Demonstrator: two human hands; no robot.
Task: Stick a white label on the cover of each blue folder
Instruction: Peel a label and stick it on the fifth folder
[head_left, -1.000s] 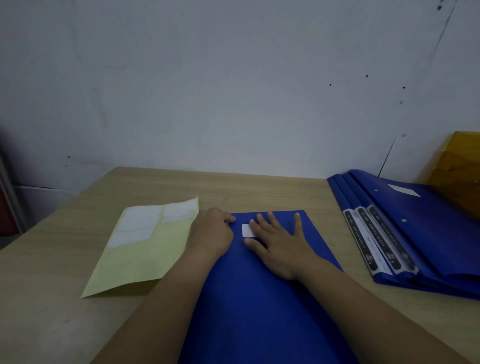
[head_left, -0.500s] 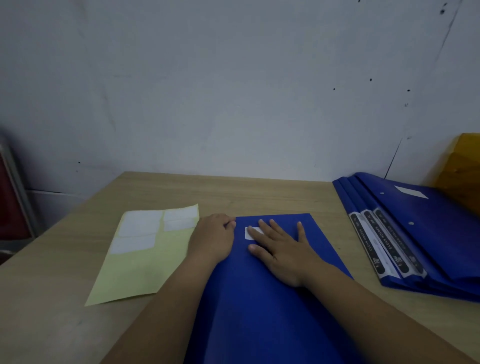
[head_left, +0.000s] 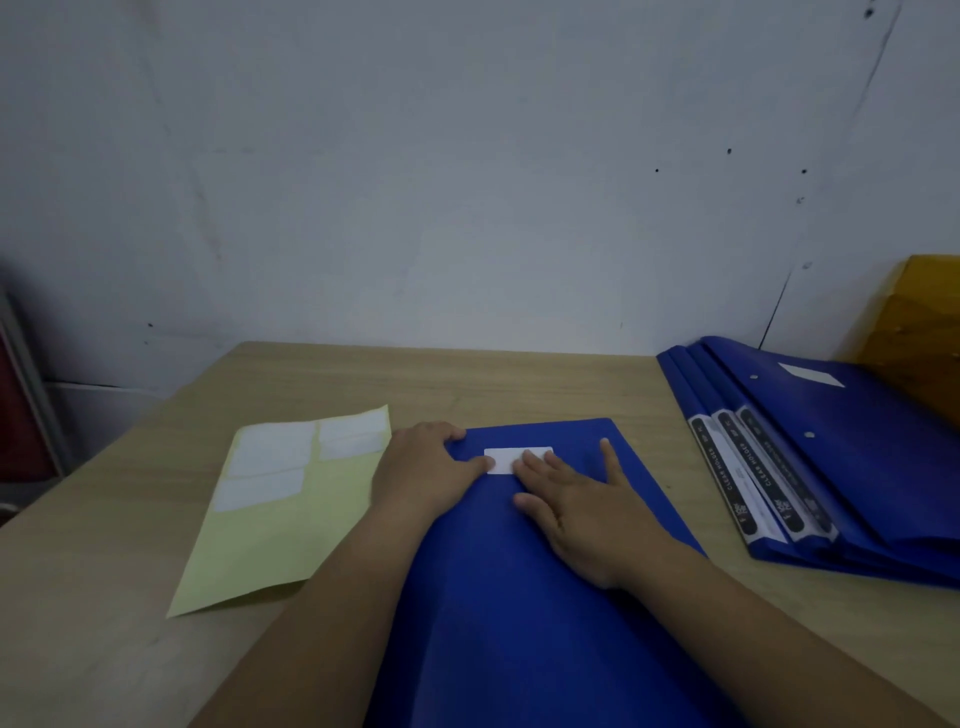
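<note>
1. On the pale wooden worktop (head_left: 519, 384) in front of you lies a flat blue plastic folder (head_left: 519, 597), its cover facing up and its far edge toward the wall.
2. Near that far edge sits a small white rectangular label (head_left: 501, 460), lying on the cover.
3. Your right hand (head_left: 582, 504) lies flat on the folder with its fingers straight and spread; two fingertips rest on the right part of the label, and the little finger points away on its own.
4. Your left hand (head_left: 426, 467) rests at the folder's far left corner with its fingers curled under, the thumb stretched out so its tip touches the left end of the label. It holds nothing that you can see.
5. Just left of the folder, partly under your left forearm, lies a pale yellow backing sheet (head_left: 260, 551) with several white labels (head_left: 272, 452) on its far end.
6. Well apart to your right, a stack of blue folders (head_left: 841, 467) lies fanned out, with printed spine strips showing; the top one carries a white label (head_left: 810, 374) on its cover.
7. Beyond that stack, at the right edge, you see a yellow translucent plastic thing (head_left: 924, 322).
</note>
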